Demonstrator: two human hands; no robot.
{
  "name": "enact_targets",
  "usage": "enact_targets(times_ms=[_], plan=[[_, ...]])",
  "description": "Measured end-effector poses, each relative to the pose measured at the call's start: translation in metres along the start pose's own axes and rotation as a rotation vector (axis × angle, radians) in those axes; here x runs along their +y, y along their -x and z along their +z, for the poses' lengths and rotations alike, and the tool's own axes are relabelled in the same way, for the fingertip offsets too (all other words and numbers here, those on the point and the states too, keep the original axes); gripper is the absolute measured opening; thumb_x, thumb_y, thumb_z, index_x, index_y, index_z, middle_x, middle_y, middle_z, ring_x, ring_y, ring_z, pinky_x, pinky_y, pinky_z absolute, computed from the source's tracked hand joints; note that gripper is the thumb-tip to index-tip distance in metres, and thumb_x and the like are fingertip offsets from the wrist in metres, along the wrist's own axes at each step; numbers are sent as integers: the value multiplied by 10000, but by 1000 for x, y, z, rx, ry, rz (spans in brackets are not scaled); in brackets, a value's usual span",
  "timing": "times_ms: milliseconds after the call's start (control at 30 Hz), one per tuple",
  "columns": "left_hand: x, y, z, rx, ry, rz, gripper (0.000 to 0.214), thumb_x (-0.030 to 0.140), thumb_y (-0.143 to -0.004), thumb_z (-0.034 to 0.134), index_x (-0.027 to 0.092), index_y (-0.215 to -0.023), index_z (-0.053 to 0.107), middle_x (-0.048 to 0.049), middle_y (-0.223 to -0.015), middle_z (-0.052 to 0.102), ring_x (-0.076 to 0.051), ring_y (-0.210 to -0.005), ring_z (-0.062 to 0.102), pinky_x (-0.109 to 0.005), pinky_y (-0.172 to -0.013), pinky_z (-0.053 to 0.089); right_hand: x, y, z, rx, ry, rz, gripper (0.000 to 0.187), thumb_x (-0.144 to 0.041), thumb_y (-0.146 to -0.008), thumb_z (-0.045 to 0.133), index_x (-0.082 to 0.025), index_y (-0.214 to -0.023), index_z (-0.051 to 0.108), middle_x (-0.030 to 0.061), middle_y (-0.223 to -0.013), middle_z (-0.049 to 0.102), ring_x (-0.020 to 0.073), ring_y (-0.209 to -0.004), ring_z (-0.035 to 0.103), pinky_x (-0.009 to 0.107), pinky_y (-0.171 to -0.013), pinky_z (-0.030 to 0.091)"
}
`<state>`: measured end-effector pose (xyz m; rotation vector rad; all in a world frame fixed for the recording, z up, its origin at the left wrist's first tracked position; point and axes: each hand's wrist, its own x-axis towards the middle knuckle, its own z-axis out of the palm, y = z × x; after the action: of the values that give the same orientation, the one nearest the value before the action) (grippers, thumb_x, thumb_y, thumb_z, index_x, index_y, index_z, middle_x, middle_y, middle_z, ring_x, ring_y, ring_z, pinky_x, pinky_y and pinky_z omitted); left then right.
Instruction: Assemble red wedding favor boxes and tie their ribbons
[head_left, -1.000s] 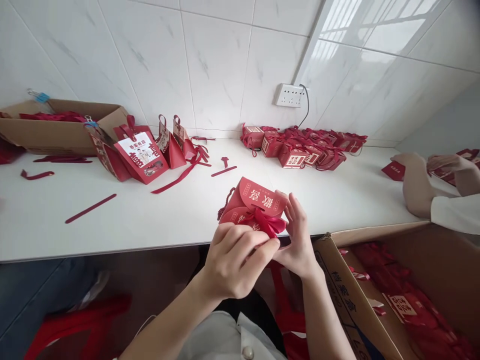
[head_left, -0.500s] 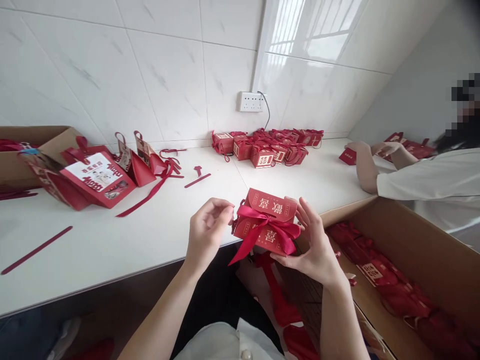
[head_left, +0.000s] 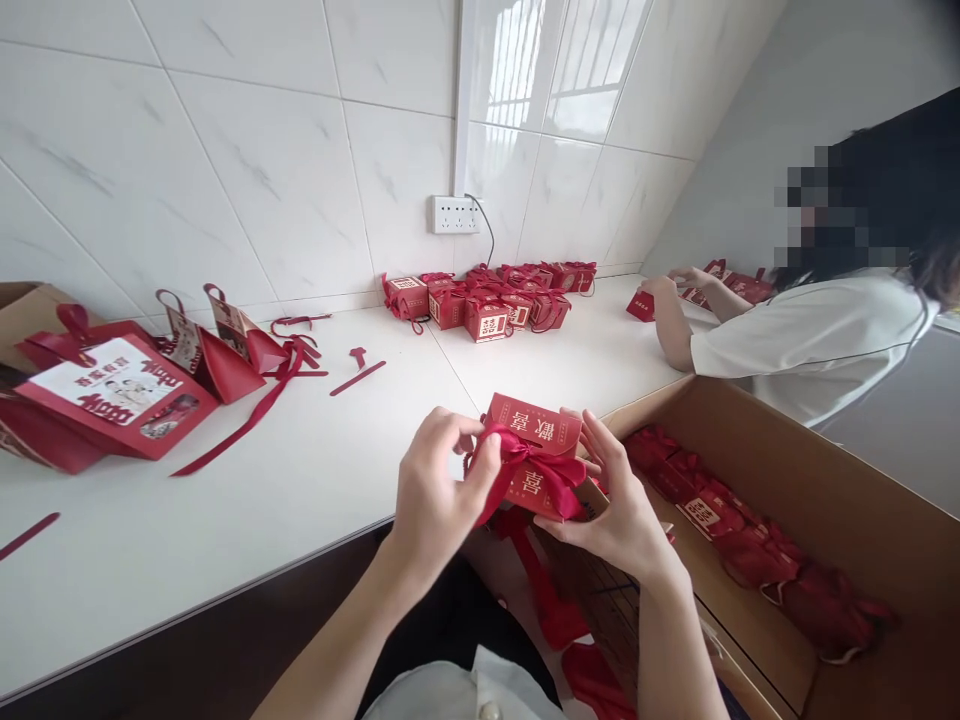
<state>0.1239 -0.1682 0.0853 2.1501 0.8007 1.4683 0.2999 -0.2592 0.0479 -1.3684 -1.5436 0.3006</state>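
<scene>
I hold a small red gift box (head_left: 538, 432) with gold characters and a red ribbon bow (head_left: 534, 469) just past the white counter's front edge (head_left: 225, 590). My left hand (head_left: 437, 492) grips the box's left side, with thumb and fingers closed on the bow's left loop. My right hand (head_left: 616, 497) cradles the box from the right and underneath, fingers curled against it. The box tilts toward me, its flap facing up.
A cardboard carton (head_left: 817, 480) with several finished red boxes sits at my right. More red boxes (head_left: 487, 300) cluster by the wall under a socket (head_left: 454, 214). Red bags (head_left: 120, 390) and loose ribbons (head_left: 240, 420) lie on the left. A co-worker in white (head_left: 810, 330) works at far right.
The view has swung rightward. My left hand, apart from the box half a second ago, has come back onto the bow's left side. The box sits a little lower.
</scene>
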Motion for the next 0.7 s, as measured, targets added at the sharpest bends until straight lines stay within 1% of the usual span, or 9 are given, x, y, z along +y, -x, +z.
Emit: enact_targets(times_ms=[33,100,133,167,200,267,400,500,700], plan=[[2,3,2,74,-92,158,92,176,-826,583,178,-747,535,23,-629,479,-115,-594,466,-255,-599,410,0,0,1,4,-7,0,985,-246,-675,777,-353,-1451,180,89,-1486,343,296,-1283,454,459,-993,486],[6,11,7,151,-209,430,81,129,-783,630,167,-782,559,34,-590,473,-111,-552,435,-270,-583,386,0,-2,4,10,-21,-14,980,-249,-679,774,-358,-1452,181,89,-1483,349,299,-1275,463,452,-979,499],[7,15,10,158,-237,524,90,116,-766,644,160,-793,569,34,-577,486,-112,-542,433,-278,-581,381,-1,-3,5,13,-29,-29,976,-253,-683,771,-355,-1453,180,90,-1481,352,303,-1284,450,451,-975,501],[8,18,12,151,-252,584,95,106,-755,649,152,-799,578,30,-569,502,-114,-538,439,-285,-584,382,-1,-3,6,15,-38,-48,973,-258,-687,770,-352,-1455,180,93,-1478,356,306,-1296,433,452,-974,502],[9,21,13,140,-259,615,97,98,-748,648,144,-805,585,25,-568,518,-117,-538,449,-292,-590,386,-2,-4,7,16,-47,-68,969,-263,-692,768,-349,-1457,180,94,-1477,359,308,-1308,416,454,-977,499],[10,25,13,134,-266,625,99,80,-741,642,137,-805,592,23,-559,529,-118,-531,458,-297,-592,394,-4,-4,8,14,-63,-95,964,-273,-696,767,-349,-1457,180,93,-1477,358,305,-1319,401,458,-990,487],[9,27,5,151,-273,625,106,67,-731,648,138,-791,598,33,-544,523,-110,-514,459,-290,-574,392,-7,-1,6,21,-55,-94,966,-278,-693,771,-365,-1452,179,79,-1479,352,289,-1319,407,449,-995,487],[9,26,0,133,-261,655,108,63,-728,657,126,-801,608,36,-531,511,-103,-502,452,-283,-556,386,-8,1,5,48,-51,-94,971,-276,-691,774,-370,-1450,176,76,-1475,356,284,-1317,412,446,-994,488],[12,27,7,84,-151,694,93,86,-754,637,112,-839,609,24,-541,523,-104,-482,437,-277,-515,367,-12,7,-2,68,-53,-80,940,-331,-706,764,-339,-1451,192,106,-1475,356,305,-1303,426,467,-998,481]])
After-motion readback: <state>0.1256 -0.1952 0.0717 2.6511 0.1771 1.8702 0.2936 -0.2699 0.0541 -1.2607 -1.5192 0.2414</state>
